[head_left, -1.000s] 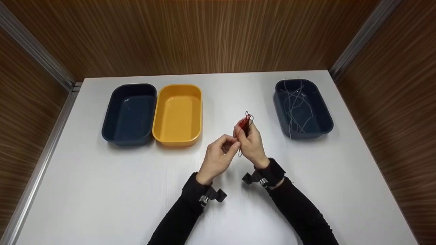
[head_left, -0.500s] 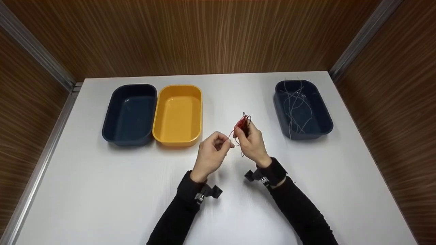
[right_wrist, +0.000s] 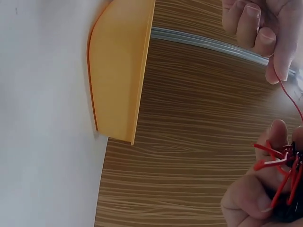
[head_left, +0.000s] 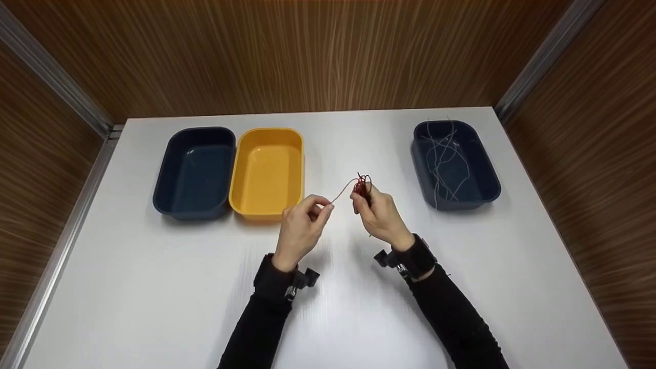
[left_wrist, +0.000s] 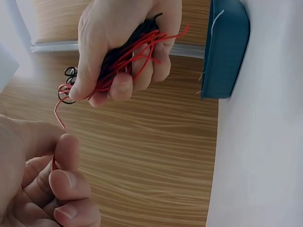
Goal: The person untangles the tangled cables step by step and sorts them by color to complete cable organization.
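My right hand [head_left: 382,215] grips a bundle of red and black wires [left_wrist: 130,56], with loops and loose ends sticking out past the fingers. Between thumb and fingertips my left hand [head_left: 302,225] pinches one red wire [right_wrist: 289,97], which runs in a slack curve across to the bundle. Both hands are raised over the middle of the white table, a short gap apart. In the left wrist view, the wire passes through the curled left fingers [left_wrist: 68,184].
A yellow bin [head_left: 266,205] stands just beyond the left hand, beside a dark blue bin [head_left: 195,210]. At the right, another dark blue bin [head_left: 461,202] holds several thin grey wires [head_left: 438,164]. Wood-grain panels [head_left: 328,56] enclose the white table [head_left: 154,287].
My left hand has moved left, away from the right hand, drawing a red wire out of the bundle. The right hand has shifted slightly and still grips the bundle.
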The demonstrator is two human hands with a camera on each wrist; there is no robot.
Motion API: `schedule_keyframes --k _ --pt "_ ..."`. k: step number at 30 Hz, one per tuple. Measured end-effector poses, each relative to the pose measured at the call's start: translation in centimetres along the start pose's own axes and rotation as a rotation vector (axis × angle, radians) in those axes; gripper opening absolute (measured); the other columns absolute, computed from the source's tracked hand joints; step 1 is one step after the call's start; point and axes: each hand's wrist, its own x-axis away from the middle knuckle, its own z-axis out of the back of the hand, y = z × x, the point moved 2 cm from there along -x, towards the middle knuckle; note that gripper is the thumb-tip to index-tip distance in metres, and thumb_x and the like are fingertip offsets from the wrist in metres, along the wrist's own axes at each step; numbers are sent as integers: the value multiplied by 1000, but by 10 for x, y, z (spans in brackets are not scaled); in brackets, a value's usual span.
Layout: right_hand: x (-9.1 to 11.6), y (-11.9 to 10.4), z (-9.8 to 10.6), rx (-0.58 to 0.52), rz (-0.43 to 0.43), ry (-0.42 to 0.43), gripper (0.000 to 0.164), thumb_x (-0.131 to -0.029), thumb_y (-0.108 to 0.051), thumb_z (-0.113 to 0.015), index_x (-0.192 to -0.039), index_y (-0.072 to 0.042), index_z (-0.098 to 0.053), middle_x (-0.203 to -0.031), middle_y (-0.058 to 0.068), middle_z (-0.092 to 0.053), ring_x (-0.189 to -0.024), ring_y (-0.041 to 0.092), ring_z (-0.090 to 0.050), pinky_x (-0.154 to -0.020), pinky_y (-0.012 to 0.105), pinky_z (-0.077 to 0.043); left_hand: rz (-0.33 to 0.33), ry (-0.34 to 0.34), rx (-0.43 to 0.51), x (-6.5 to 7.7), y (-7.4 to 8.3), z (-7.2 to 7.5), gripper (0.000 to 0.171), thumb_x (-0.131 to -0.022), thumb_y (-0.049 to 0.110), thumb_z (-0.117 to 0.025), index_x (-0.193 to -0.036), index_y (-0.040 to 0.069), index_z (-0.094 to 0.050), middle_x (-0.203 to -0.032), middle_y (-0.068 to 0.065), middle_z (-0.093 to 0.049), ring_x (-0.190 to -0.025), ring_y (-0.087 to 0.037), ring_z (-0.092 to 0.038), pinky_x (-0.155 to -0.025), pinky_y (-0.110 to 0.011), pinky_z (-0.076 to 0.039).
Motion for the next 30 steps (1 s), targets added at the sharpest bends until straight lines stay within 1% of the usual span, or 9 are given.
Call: schedule_keyframes --k 3,8,10,12,16,19,23,27,30 --pt "0 -1 2 48 28 -27 13 -98 -3 -55 -85 0 -53 -63 5 -54 -56 6 -44 -53 22 -38 -45 26 -35 -1 -2 5 12 -93 17 -69 -89 5 -71 -63 -4 -65 -56 -11 -55 -56 -23 -44" --pt "1 -6 7 104 80 -66 13 -96 -4 -58 -84 -1 -54 -61 1 -49 -54 4 -39 -49 20 -33 -132 101 -86 -3 -8 17 12 -94 13 -67 -88 3 -69 -68 -6 -64 -58 -14 -55 -55 -26 -45" --pt "2 -8 8 138 109 -92 15 -95 -4 -60 -82 -2 -54 -61 0 -47 -54 4 -37 -49 20 -32 -154 125 -105 -3 -10 22 11 -94 11 -67 -89 2 -69 -69 -6 -65 -58 -15 -55 -55 -27 -45" --pt "3 -11 9 179 142 -125 14 -95 -4 -61 -83 -2 -54 -62 0 -47 -54 5 -37 -49 21 -33 -172 148 -128 -3 -12 28 10 -93 11 -68 -89 2 -70 -69 -7 -65 -59 -15 -56 -55 -29 -46" --pt "5 -16 7 258 216 -178 11 -94 -6 -63 -86 -3 -55 -65 1 -51 -54 8 -41 -50 26 -40 -187 185 -168 -5 -15 38 11 -93 11 -68 -89 2 -72 -72 -9 -68 -61 -18 -59 -58 -32 -50" --pt "6 -16 6 283 238 -227 10 -95 -9 -61 -88 -5 -55 -66 1 -53 -55 8 -43 -50 29 -43 -186 207 -185 -6 -17 44 10 -92 10 -69 -89 1 -72 -76 -10 -70 -64 -20 -62 -60 -34 -52" --pt "8 -17 6 298 225 -304 11 -97 -13 -59 -89 -6 -55 -65 0 -53 -55 8 -42 -50 31 -44 -190 224 -201 -6 -18 47 8 -90 8 -71 -88 1 -72 -79 -11 -72 -66 -21 -64 -62 -35 -53" --pt "8 -19 7 321 216 -349 11 -97 -14 -59 -89 -7 -57 -65 -1 -56 -54 9 -46 -51 33 -47 -202 225 -213 -7 -19 49 9 -90 9 -71 -88 0 -72 -79 -12 -72 -66 -22 -64 -62 -35 -53" --pt "7 -19 7 337 201 -375 12 -98 -15 -57 -89 -7 -58 -64 -2 -56 -54 9 -46 -51 33 -46 -208 227 -217 -6 -19 50 9 -90 9 -71 -88 0 -72 -79 -12 -72 -66 -22 -64 -62 -35 -53"
